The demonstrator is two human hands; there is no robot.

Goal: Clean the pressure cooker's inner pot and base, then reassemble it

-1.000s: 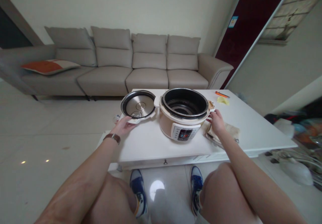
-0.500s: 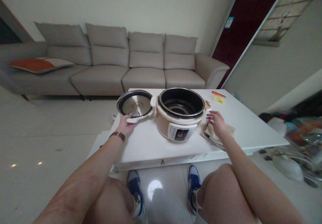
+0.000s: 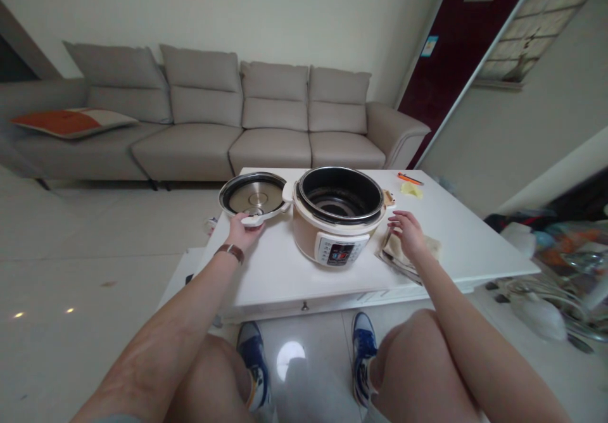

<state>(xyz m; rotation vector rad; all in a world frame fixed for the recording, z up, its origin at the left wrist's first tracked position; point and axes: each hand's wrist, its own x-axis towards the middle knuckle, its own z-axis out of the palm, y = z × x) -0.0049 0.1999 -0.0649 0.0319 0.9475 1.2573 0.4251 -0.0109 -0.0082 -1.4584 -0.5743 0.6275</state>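
An electric pressure cooker (image 3: 338,220) stands on a white low table (image 3: 285,271), its black inner pot showing. Its hinged lid (image 3: 253,196) lies swung out to the left, steel inside up. My left hand (image 3: 243,230), with a brown wrist strap, grips the lid's near white handle from below. My right hand (image 3: 407,233) hovers just right of the cooker body, fingers apart and slightly curled, holding nothing. It is above a folded beige cloth (image 3: 430,249) lying on a flat tray at the table's right.
A small yellow item (image 3: 411,189) and an orange pen-like object (image 3: 409,178) lie at the table's far right. A grey sofa (image 3: 266,132) with an orange cushion stands behind. Clutter and bags (image 3: 546,265) sit on the floor at right. My knees and blue shoes are below.
My right hand has come off the cooker's right side and drawn slightly back. My left hand has closed round the lid's handle. The view has shifted a little.
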